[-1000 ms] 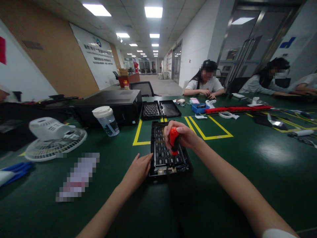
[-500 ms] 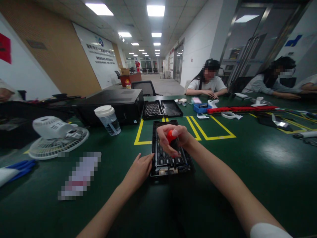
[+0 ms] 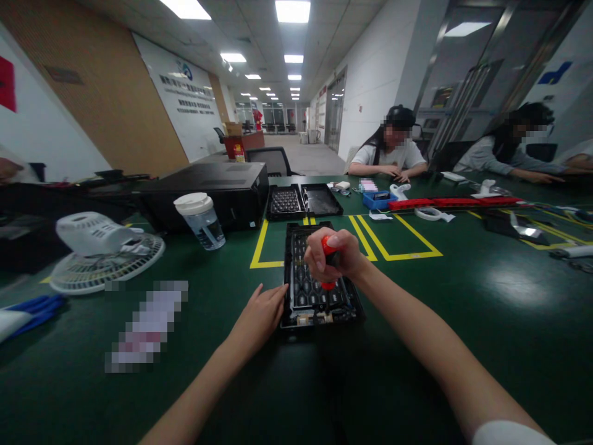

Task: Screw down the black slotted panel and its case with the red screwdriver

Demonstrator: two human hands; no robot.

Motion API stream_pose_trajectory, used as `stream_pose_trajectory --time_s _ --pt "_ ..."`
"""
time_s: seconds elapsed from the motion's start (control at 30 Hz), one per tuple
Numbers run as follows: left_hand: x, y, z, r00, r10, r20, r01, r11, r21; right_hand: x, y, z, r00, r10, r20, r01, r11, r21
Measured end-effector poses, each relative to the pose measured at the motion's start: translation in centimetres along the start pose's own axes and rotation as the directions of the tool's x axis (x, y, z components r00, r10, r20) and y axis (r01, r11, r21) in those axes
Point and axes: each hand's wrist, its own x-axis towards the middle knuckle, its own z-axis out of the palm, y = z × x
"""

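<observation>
In front of me on the green table lies a black tray-like case (image 3: pixel 301 300) with rows of rounded dark pieces inside and some wiring at its near end. My left hand (image 3: pixel 264 309) rests flat against the case's left edge, fingers stretched out. Above the case, my right hand (image 3: pixel 340 250) is wrapped round the red and black handle of a screwdriver (image 3: pixel 330 243), held upright. Its lower tip is hard to make out against the dark case. Part of the rows is hidden behind my right hand.
Behind the case lie a similar black tray (image 3: pixel 285 203) and an open black lid (image 3: pixel 322 201). To the left are a water cup (image 3: pixel 201 222), a white fan (image 3: pixel 102 253) and blue gloves (image 3: pixel 34 312). A blue box (image 3: pixel 377 200) sits back right; people sit across the table.
My right hand has shifted slightly right with the screwdriver, and its fingers have closed more tightly round the handle. My left hand stays at the case's edge.
</observation>
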Motion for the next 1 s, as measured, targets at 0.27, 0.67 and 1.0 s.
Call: stream_pose_trajectory --time_s 0.27,0.67,1.0 --pt "0.0 -0.2 0.3 1.000 0.012 -0.010 -0.013 1.000 -0.007 -0.4 -0.3 0.2 0.987 -0.057 -0.147 0.050 0.997 -0.052" --pt "-0.1 -0.1 0.3 1.000 0.005 -0.001 -0.005 1.000 0.009 -1.1 -0.1 1.0 0.963 -0.170 -0.211 0.158 0.985 -0.071" --pt "0.1 0.1 0.1 1.000 -0.007 0.015 0.007 1.000 0.019 -1.5 -0.3 0.5 0.912 -0.241 -0.332 0.214 0.970 -0.117"
